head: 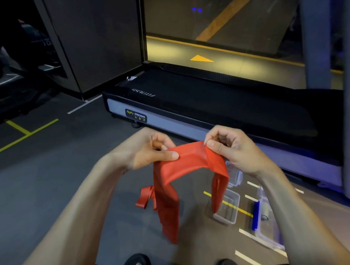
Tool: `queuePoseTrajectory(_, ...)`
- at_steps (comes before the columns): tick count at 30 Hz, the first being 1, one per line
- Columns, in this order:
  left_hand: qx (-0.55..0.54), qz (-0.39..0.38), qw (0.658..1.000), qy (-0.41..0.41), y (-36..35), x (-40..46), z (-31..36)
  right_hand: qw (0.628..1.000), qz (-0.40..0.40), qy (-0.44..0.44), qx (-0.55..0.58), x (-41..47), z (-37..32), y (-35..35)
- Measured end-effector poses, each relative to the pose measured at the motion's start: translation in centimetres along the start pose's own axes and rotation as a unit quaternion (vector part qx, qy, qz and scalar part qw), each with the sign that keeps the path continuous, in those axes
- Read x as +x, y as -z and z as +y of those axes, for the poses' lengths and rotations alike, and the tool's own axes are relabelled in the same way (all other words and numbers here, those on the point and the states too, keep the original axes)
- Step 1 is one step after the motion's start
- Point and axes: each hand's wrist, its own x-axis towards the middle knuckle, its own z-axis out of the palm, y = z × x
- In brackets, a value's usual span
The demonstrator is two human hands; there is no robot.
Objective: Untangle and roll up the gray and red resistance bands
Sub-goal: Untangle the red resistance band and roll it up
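Here, both hands are up in front of the treadmill (219,111), sharing one red resistance band (188,161). The left hand (149,151) pinches its top edge between thumb and fingers, and the right hand (230,148) pinches the other end of that span likewise. The band arches between them, both ends hanging toward the floor (53,186), above a clear plastic container (229,209). No gray band shows.

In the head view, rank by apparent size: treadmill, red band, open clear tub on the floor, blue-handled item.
1. Treadmill, largest.
2. Red band, though it is near the camera, which inflates it.
3. Open clear tub.
4. Blue-handled item, smallest.
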Motion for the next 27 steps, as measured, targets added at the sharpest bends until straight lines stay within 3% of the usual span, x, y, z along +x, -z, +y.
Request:
queuePoseTrajectory(11,0.055,0.017,0.998,0.002,-0.5,0.4,0.3,0.999,0.011,-0.016,-0.034,-0.1,0.8,0.2)
queuePoseTrajectory(27,0.036,0.011,0.999,-0.003,-0.6,0.4,0.6,0.999,-0.011,-0.042,-0.001,-0.5,1.3,0.4)
